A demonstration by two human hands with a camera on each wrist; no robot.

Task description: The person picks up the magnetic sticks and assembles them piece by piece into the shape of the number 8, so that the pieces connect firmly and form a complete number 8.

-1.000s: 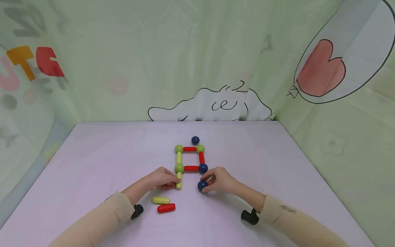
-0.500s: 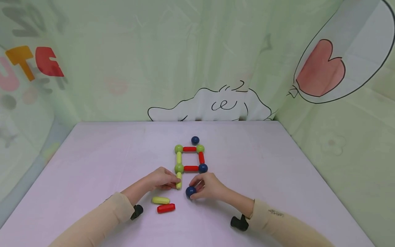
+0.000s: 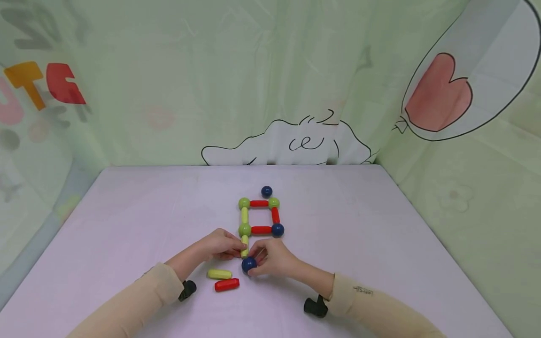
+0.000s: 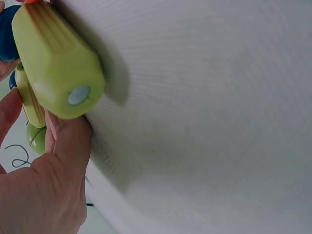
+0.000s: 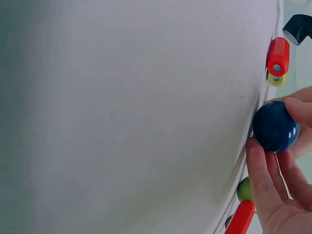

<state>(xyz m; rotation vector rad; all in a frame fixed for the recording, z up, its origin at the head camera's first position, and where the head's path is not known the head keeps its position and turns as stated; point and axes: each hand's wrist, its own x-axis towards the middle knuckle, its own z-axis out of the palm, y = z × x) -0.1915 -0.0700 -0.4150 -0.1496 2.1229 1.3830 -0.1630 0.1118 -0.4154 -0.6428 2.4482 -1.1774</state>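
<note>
A square of magnetic rods and balls lies flat on the table, with red rods [image 3: 261, 230], a yellow-green rod [image 3: 244, 216], green balls [image 3: 244, 203] and a blue corner ball [image 3: 277, 229]. From its near left green ball [image 3: 244, 229] another yellow-green rod [image 3: 244, 245] points toward the person. My left hand [image 3: 221, 244] pinches that rod. Between thumb and fingers my right hand [image 3: 274, 258] holds a blue ball [image 3: 248, 265] at the rod's near end; whether they touch I cannot tell. The right wrist view shows this blue ball [image 5: 276, 126] closely.
A loose yellow-green rod [image 3: 219, 274] and a loose red rod [image 3: 227, 285] lie side by side near the left forearm. Behind the square sits another blue ball [image 3: 266, 191]. Printed cloth [image 3: 236, 84] hangs behind the table [image 3: 139, 206].
My right hand has carried the blue ball leftward and slightly nearer the person, from below the blue corner to the rod's near end. The left hand keeps its place on the rod.
</note>
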